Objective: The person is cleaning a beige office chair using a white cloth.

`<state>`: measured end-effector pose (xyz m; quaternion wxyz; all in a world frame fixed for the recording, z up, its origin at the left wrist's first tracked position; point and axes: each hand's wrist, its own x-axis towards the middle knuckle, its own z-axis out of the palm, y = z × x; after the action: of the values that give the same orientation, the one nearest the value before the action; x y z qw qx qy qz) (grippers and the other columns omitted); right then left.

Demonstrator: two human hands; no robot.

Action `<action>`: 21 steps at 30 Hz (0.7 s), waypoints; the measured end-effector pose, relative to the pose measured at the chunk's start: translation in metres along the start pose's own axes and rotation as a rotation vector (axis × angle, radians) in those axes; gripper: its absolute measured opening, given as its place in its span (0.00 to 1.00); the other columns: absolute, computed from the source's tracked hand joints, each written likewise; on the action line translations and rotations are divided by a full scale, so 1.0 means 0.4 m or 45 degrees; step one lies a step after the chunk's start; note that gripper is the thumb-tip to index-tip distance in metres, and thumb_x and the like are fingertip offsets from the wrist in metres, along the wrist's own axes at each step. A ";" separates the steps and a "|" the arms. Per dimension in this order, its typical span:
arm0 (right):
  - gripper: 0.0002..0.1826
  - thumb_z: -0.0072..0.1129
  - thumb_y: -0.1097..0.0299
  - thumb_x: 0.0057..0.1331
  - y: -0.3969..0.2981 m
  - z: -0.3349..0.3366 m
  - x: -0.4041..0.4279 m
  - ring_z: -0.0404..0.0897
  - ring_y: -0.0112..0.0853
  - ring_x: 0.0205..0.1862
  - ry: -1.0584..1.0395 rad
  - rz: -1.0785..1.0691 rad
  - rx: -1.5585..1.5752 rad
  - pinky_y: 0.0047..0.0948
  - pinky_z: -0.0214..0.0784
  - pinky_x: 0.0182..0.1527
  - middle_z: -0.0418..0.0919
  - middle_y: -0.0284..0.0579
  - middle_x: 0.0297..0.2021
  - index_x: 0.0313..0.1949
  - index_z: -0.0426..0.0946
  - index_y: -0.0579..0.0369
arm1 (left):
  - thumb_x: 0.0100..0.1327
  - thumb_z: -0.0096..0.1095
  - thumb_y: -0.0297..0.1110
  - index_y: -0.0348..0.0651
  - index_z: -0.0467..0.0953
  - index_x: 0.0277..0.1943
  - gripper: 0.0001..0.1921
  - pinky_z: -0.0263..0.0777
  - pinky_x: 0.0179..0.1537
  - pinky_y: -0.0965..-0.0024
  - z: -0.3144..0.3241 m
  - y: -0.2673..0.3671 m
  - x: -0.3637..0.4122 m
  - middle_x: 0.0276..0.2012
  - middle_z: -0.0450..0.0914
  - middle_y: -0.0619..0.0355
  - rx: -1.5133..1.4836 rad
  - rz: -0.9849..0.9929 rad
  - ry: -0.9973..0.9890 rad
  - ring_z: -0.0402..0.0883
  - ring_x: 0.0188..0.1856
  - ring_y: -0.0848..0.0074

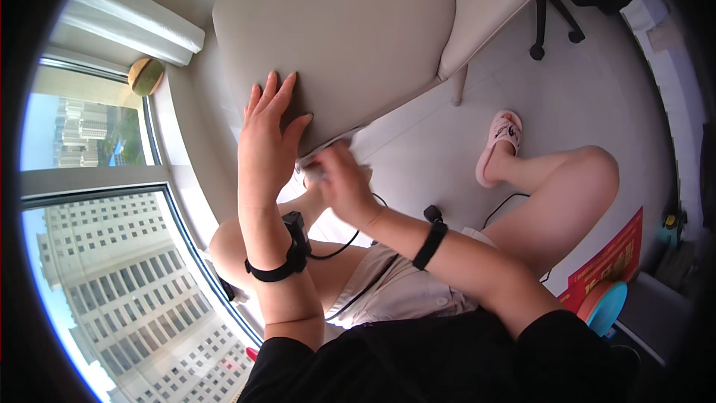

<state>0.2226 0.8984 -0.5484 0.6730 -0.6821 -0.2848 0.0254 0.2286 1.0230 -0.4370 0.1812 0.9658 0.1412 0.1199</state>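
Observation:
A beige upholstered chair (347,39), seemingly leather or imitation leather, stands before me. My left hand (270,134) rests on its seat near the left corner, fingers spread, holding nothing. Below the seat's near edge is my right hand (344,179), blurred, its fingers bent round something greyish, perhaps a cloth, which I cannot make out clearly. Each forearm has a black strap, the left with a small black device (297,233) and a cable.
Windows (112,268) line the left side, with a striped ball (146,76) on the sill. My foot in a pink slipper (499,145) is on the floor at right. Black cables cross my lap. A red printed sheet (609,263) and a blue bowl-like item (608,309) are at lower right.

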 end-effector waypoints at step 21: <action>0.27 0.45 0.86 0.58 -0.196 -0.561 0.294 0.80 0.47 0.53 0.373 -0.555 -0.482 0.38 0.71 0.58 0.81 0.51 0.51 0.57 0.77 0.57 | 0.63 0.71 0.40 0.52 0.73 0.68 0.30 0.45 0.75 0.39 0.100 0.228 0.060 0.71 0.68 0.49 -0.032 0.357 -0.003 0.59 0.75 0.46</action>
<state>0.3870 0.7398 -0.4136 0.5576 -0.7146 -0.3240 -0.2711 0.2830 0.9362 -0.4339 0.1749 0.9739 0.0032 0.1447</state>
